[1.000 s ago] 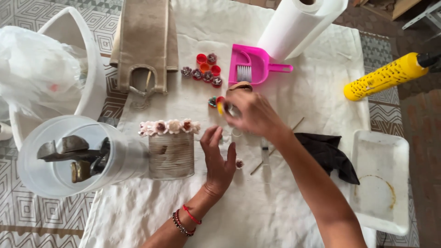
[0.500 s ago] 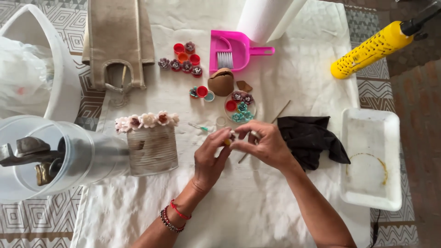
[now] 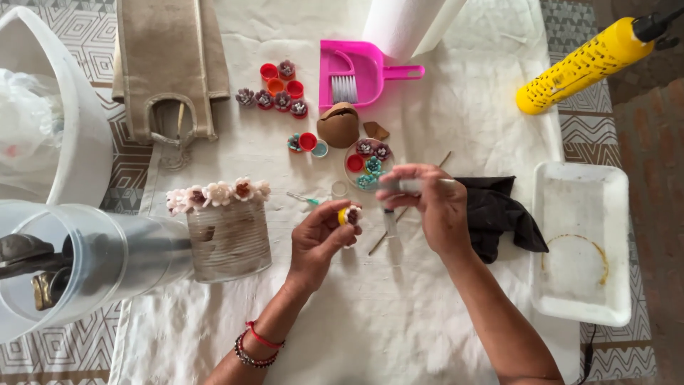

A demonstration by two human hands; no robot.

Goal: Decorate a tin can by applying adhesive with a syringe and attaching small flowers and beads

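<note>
Bottle caps (image 3: pixel 281 89) holding small flowers lie far; left hand (image 3: pixel 318 239) pinches a yellow flowered cap (image 3: pixel 348 214) at its fingertips; right hand (image 3: pixel 434 207) grips a slim tube (image 3: pixel 412 185).

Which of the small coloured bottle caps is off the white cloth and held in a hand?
The small yellow bottle cap, pinched in the left hand fingertips; all the other caps, red, orange and blue, lie on the cloth.

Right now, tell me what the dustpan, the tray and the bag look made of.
Dustpan: glossy pink plastic, moulded with its handle.
Tray: white plastic, probably; smooth, rounded rim, a brown ring stain.
Bag: coarse tan fabric, maybe jute or canvas; woven look, stitched handles.
</note>
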